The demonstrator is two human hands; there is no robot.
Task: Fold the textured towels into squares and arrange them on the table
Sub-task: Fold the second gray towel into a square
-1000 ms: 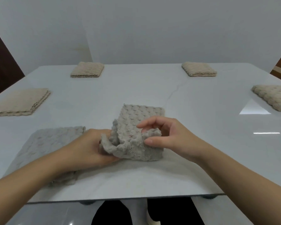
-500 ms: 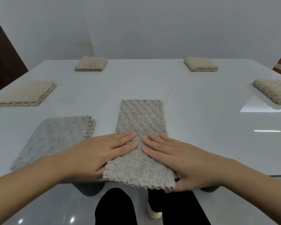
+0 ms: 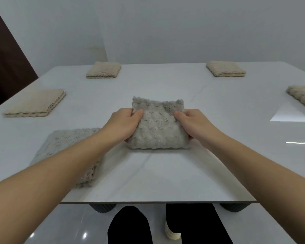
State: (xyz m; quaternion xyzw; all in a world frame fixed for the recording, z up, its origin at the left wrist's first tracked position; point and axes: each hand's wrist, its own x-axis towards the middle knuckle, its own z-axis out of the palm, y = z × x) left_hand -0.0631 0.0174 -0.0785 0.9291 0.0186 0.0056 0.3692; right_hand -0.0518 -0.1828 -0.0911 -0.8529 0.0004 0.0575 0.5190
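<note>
A grey bubble-textured towel (image 3: 158, 131), doubled over into a squarish bundle, lies at the middle of the white table (image 3: 165, 173). My left hand (image 3: 124, 125) grips its left side and my right hand (image 3: 192, 125) grips its right side, thumbs on top near the far edge. A second grey towel (image 3: 63, 148), folded flat, lies at the near left, partly hidden under my left forearm. Beige folded towels lie around the table: a mid-left towel (image 3: 35, 103), a far-left towel (image 3: 103, 72), a far-right towel (image 3: 225, 68) and a right-edge towel (image 3: 303, 97).
The table's near edge (image 3: 157, 202) runs across below my arms, with dark ribbed table legs (image 3: 103, 207) under it. My legs and a light shoe (image 3: 173, 231) show on the glossy floor. A dark door (image 3: 5, 67) stands at the far left.
The grey towel lay as a long strip with both palms flat on its near end. Now its near half is folded over the far half and both hands grip the bundle's sides.
</note>
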